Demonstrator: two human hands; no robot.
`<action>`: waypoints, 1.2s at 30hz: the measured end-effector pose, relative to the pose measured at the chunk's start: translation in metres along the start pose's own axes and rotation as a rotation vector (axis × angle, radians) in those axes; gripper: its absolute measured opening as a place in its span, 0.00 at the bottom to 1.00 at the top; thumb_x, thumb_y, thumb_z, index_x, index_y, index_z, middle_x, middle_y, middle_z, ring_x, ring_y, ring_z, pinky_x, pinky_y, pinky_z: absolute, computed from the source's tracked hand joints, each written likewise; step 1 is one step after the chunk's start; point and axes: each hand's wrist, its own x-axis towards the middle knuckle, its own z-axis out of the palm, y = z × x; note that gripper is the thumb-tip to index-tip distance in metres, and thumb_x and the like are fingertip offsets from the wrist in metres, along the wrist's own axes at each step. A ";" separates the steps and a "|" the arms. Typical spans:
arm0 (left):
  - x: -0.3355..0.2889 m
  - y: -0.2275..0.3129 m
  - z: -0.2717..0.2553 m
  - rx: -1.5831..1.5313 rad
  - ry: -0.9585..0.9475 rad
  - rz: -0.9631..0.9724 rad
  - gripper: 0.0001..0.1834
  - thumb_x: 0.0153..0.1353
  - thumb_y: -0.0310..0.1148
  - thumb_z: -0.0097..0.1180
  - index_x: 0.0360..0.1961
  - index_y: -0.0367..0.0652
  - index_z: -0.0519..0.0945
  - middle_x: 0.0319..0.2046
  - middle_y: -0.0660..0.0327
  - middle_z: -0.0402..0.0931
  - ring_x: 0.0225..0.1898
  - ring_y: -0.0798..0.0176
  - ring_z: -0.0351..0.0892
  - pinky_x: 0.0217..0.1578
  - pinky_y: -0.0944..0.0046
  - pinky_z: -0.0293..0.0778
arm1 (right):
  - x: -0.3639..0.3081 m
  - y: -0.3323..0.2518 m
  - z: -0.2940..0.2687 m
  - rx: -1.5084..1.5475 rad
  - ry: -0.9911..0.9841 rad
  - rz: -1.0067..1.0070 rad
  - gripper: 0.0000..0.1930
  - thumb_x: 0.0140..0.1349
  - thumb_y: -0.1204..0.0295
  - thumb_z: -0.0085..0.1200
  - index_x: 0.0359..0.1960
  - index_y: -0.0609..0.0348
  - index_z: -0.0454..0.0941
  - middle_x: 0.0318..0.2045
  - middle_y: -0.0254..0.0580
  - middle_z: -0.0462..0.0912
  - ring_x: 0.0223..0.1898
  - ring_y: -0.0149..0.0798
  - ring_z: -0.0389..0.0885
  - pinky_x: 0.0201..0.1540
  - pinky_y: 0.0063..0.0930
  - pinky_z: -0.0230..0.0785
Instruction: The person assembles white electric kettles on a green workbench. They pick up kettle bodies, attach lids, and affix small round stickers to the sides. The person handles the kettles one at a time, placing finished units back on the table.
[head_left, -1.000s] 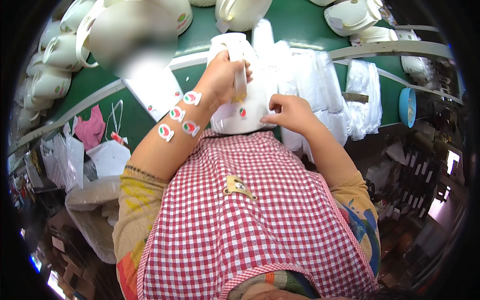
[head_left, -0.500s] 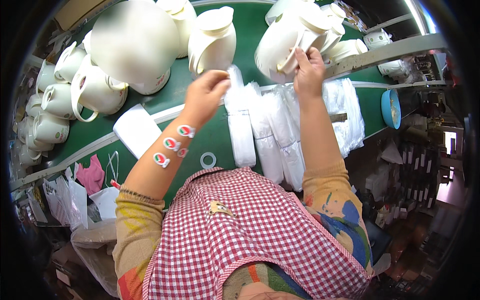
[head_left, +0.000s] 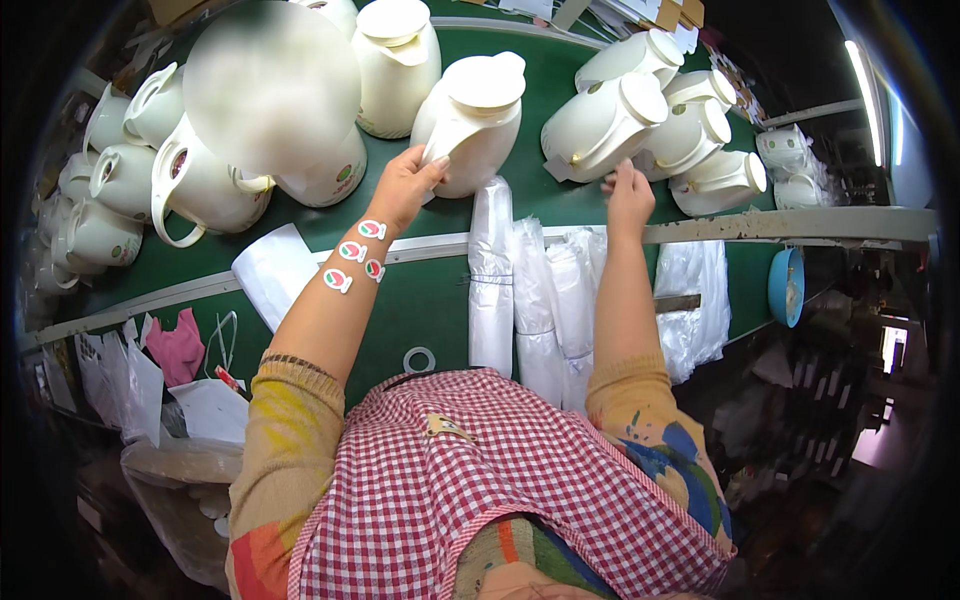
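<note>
My left hand is closed on the handle of a cream vacuum jug that stands on the green bench, its lid toward the far side. My right hand is just below another cream jug, which lies tilted with its lid to the right. Its fingers are loosely bent, thumb apart from them, and nothing shows between them. Several small round red, green and white stickers are on my left forearm.
More jugs lie at the right, and others crowd the left. Bundles of clear plastic bags and a white sheet lie near me. A metal rail crosses at right, above a blue bowl. A tape ring is by my apron.
My right hand has let go of the tilted jug's handle and drawn slightly back. My left hand, earlier beside the standing jug, has taken hold of its handle. The view has shifted.
</note>
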 end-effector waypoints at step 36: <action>-0.219 0.046 -0.016 0.132 -0.182 -0.116 0.17 0.57 0.38 0.57 0.38 0.34 0.82 0.28 0.52 0.81 0.29 0.58 0.79 0.34 0.59 0.73 | -0.181 -0.118 0.038 -0.466 -1.059 -1.196 0.33 0.48 0.55 0.54 0.57 0.55 0.73 0.53 0.58 0.69 0.50 0.57 0.70 0.54 0.45 0.64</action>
